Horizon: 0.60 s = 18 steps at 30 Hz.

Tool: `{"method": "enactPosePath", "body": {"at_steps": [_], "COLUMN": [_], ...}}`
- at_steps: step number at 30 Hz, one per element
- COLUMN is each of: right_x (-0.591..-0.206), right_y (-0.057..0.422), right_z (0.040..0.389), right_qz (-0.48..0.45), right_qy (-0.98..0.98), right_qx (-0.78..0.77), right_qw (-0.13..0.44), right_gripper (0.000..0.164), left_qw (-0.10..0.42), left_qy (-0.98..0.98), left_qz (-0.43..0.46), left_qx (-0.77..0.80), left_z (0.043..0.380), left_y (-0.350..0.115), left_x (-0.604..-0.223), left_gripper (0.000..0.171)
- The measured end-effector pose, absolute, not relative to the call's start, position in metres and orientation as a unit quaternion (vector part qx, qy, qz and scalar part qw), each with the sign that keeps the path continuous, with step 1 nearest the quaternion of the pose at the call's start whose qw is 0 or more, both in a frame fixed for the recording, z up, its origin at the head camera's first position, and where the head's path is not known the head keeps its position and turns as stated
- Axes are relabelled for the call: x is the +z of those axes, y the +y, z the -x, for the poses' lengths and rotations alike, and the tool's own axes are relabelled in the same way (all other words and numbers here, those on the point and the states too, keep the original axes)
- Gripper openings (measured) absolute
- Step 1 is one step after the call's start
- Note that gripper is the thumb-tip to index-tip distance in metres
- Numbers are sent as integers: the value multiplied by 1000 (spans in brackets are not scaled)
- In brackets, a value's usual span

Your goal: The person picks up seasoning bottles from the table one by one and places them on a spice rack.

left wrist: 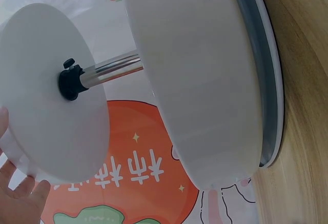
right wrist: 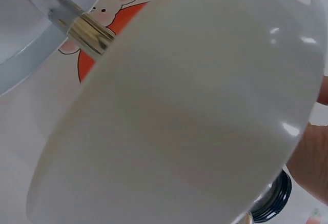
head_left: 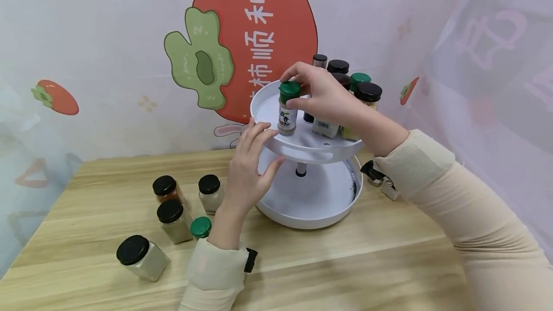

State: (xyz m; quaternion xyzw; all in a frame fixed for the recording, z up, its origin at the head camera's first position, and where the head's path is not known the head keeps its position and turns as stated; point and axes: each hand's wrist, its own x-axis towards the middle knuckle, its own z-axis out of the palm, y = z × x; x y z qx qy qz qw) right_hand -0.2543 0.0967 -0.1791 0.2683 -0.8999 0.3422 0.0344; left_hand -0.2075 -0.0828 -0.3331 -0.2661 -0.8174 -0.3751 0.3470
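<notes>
My right hand [head_left: 321, 91] pinches the green cap of a small spice jar [head_left: 287, 118] with a white label. The jar is upright at the left front of the upper tier of a white two-tier rack [head_left: 302, 147]. At that tier's left rim, my left hand [head_left: 249, 164] has its fingers spread, fingertips right at the edge. In the left wrist view the left fingers [left wrist: 23, 196] show beside the round upper tier [left wrist: 51, 116]. The right wrist view is mostly filled by the white tier wall [right wrist: 179, 106], which hides most of the right hand.
Several black-capped jars [head_left: 368, 92] and a green-capped one crowd the upper tier's right side. The lower tier [head_left: 315, 196] sits on the wooden table [head_left: 345, 263]. More jars [head_left: 147, 259] stand on the table at left, one green-capped [head_left: 200, 227] near the left wrist.
</notes>
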Motion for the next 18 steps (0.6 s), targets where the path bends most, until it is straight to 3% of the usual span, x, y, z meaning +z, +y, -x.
{"method": "enactPosePath", "body": {"at_steps": [18], "right_x": [-182], "right_y": [93], "right_z": [261], "right_qz": [-258], "right_qy": [-908], "right_qx": [329], "right_qw": [32], "right_gripper": [43], "left_qw": [353], "left_qy": [-814], "left_qz": [263], "left_qx": [-380], "left_z": [207], "left_y": [-80], "left_x": [-334], "left_gripper": [52]}}
